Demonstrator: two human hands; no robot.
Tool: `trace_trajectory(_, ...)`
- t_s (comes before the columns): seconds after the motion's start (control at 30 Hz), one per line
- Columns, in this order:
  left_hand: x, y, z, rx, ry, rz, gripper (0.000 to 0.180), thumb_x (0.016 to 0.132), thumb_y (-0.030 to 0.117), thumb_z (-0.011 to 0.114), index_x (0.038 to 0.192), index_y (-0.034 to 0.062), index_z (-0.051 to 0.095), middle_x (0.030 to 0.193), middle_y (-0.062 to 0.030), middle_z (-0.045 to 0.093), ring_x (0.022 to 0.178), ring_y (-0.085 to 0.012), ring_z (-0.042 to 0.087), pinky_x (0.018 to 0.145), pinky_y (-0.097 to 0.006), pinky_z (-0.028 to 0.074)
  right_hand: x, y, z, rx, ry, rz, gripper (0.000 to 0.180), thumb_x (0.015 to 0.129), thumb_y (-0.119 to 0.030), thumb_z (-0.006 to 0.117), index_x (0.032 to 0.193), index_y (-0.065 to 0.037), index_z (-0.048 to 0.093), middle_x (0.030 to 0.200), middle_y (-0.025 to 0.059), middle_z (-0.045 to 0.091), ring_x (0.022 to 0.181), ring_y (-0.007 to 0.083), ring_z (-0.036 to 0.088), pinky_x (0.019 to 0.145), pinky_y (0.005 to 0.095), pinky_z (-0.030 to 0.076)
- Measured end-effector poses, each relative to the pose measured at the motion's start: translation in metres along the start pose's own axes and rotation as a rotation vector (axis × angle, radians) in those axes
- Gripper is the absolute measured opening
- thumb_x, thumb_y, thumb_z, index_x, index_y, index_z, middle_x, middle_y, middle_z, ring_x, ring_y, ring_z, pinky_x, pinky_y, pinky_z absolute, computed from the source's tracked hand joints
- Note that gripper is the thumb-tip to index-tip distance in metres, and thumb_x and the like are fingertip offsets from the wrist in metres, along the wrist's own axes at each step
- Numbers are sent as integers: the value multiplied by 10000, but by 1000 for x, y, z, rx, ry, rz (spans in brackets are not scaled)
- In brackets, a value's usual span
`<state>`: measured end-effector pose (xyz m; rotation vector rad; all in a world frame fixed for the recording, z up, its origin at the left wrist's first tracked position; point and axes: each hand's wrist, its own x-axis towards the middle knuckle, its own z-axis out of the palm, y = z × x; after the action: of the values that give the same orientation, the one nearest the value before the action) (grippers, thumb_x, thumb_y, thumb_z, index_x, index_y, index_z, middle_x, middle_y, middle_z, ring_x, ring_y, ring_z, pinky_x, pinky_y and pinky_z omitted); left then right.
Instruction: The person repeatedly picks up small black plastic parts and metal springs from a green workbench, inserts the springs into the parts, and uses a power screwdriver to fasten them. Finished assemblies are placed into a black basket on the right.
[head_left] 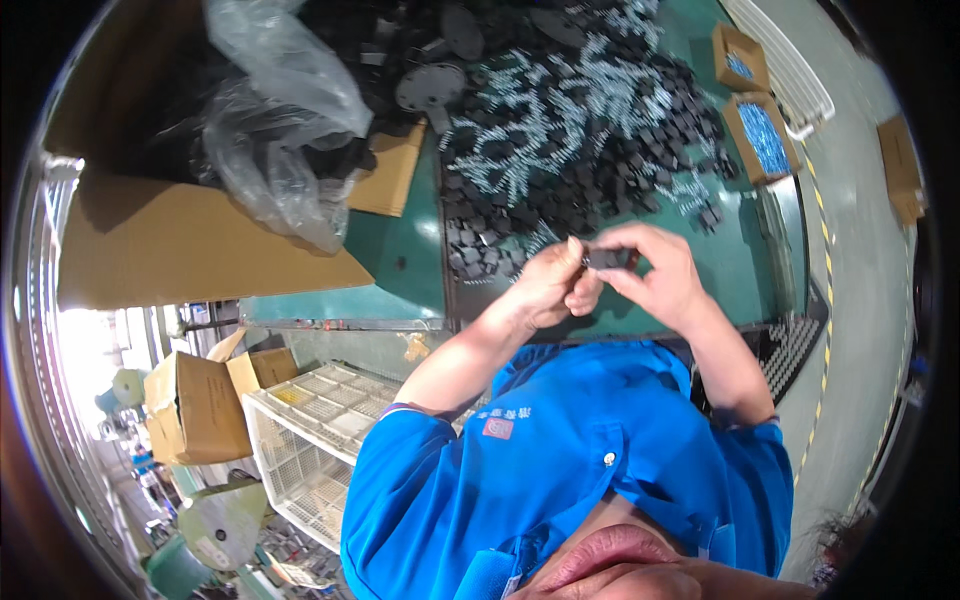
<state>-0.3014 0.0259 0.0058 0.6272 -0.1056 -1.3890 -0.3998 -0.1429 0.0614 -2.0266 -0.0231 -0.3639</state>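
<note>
Leftmost, a large cardboard box [180, 250] is seen on the green tabletop [400, 260], with a crumpled clear plastic bag [280, 120] spilling out of it. Lower left, beside the tabletop, smaller cartons [200, 405] and a white plastic crate [310, 440] are stacked. Further right, a heap of small black parts [560, 130] with silvery pins is spread over the tabletop. Just in front of that heap, above the tabletop's near edge, a small black part [608, 259] is pinched between both hands: the left hand [550, 285] is curled, its fingertips pressed to the part's left end, while the right hand [660, 270] is closed around its right end with thumb and forefinger. At the far right, two small cartons [755, 110] filled with blue pieces are set.
</note>
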Motion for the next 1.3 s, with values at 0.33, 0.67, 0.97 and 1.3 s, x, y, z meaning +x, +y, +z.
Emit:
trace_trajectory(0.33, 24, 108, -31, 1088, 459, 445, 361, 918, 359, 683, 1010, 16, 617, 840, -89, 681, 658, -157, 646, 559, -302, 501, -13, 34, 7, 288, 242, 26, 271, 796, -29, 747, 994, -6, 563, 1070, 149, 676, 845, 160, 646, 722, 276, 526)
trace_trajectory(0.67, 61, 193, -128, 1233, 1316, 905, 518, 766, 220, 839, 1089, -21, 513, 998, -147, 665, 917, -261, 648, 821, -372, 511, -40, 53, -15, 239, 394, 96, 200, 833, 1, 698, 981, 2, 563, 1069, 120, 653, 885, 162, 658, 761, 298, 543)
trace_trajectory(0.97, 1, 63, 20, 2423, 4, 556, 215, 695, 102, 723, 872, 42, 618, 948, -125, 619, 852, -266, 613, 791, -359, 522, -92, 74, -72, 107, 591, 222, 217, 848, -8, 694, 1030, -12, 577, 1051, 90, 669, 929, 133, 638, 781, 275, 515)
trace_trajectory(1.3, 18, 8, 29, 2071, -419, 946, 411, 708, 330, 797, 993, 57, 683, 1043, -84, 661, 983, -270, 624, 953, -482, 471, -109, 74, -84, 64, 645, 183, 233, 830, 3, 715, 1017, -6, 577, 1070, 103, 663, 945, 160, 658, 770, 277, 522)
